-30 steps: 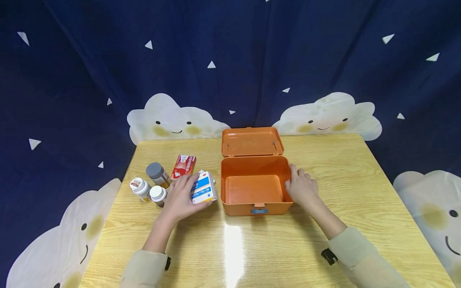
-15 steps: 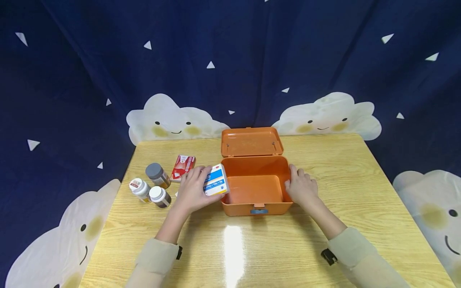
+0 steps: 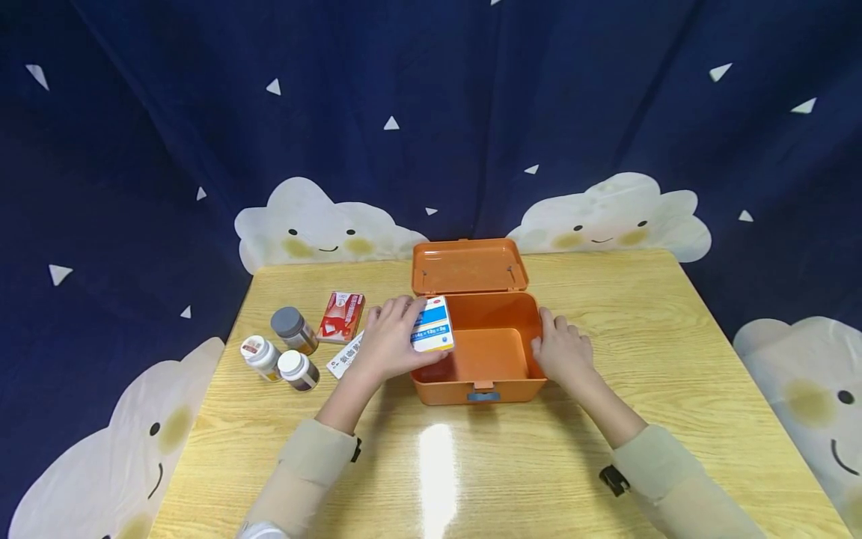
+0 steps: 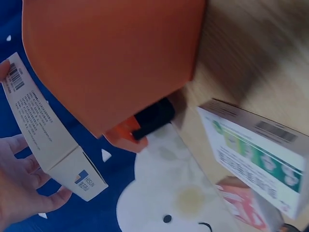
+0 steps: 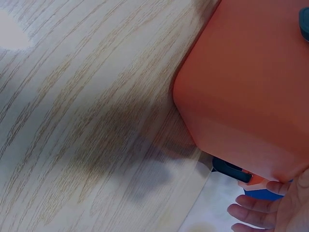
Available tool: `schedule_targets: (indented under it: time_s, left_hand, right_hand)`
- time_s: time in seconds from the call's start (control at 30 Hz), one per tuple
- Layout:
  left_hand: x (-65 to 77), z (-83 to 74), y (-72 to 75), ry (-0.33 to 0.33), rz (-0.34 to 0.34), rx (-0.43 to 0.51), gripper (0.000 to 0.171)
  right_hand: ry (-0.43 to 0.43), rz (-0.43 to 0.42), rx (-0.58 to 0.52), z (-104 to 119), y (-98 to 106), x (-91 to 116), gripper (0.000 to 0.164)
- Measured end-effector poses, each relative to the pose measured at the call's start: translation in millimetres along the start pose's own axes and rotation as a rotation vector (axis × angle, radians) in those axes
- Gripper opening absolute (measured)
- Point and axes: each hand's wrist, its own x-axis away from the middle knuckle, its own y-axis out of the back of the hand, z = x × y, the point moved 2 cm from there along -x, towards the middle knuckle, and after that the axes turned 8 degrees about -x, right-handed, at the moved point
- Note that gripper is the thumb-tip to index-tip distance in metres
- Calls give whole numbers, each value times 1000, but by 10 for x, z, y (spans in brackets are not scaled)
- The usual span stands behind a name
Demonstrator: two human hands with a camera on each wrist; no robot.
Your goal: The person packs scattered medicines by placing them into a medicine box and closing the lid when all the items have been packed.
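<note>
My left hand grips a white and blue medicine box between thumb and fingers. It holds the box tilted over the left rim of an open orange storage box, whose lid is folded back. In the left wrist view the medicine box shows its printed side and end flap, high beside the orange wall. My right hand holds the right rim of the storage box, thumb inside and fingers outside. Those fingers show beside the orange wall in the right wrist view.
Left of the storage box lie a red medicine box and a white medicine box, the latter partly behind my left hand. Farther left stand a grey-capped bottle and two white-capped bottles, one outer, one nearer. A dark blue curtain hangs behind the table.
My left hand has carried the blue and white medicine box right and away from me, from the table's left side to over the storage box's left rim. The right hand stays put.
</note>
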Motion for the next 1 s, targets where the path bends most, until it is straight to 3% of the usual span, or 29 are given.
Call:
schedule_targets:
  time_s: [0.17,0.5,1.0]
  left_hand:
    - [-113,-124,8,-31,32,-25,90]
    - [-301,-355,-23,-97,36,-92,90]
    - [-529,-643,-143,-161,177,-197,91]
  right_hand:
    - [5,-3,3,-7,-5,-6,51]
    - [4,-13,-4,-8,6,-4,50]
    - [3,-9,8,2,16,8,51]
